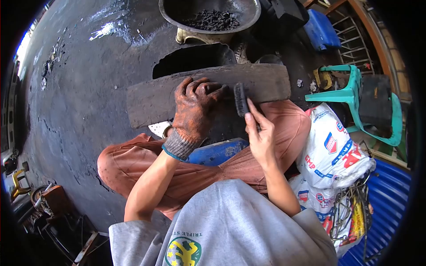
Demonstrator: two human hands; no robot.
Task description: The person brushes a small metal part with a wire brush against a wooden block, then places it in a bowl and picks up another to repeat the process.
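Note:
A worn dark wooden board lies across in front of me, above my knees. My left hand wears a stained orange-brown glove with a grey cuff and rests against the board. Its fingers are curled, and the blackened fingertips point right; what they pinch, if anything, I cannot make out. My bare right hand grips a small black brush. The bristles face left, toward the gloved fingertips, with a small gap between. Behind the board is an open black container, its inside dark.
A wide metal bowl with many small black pieces stands at the far side. To the right are a teal plastic chair, a blue jerrycan and printed white sacks. Under my legs sits something blue. Tools and metal parts lie lower left.

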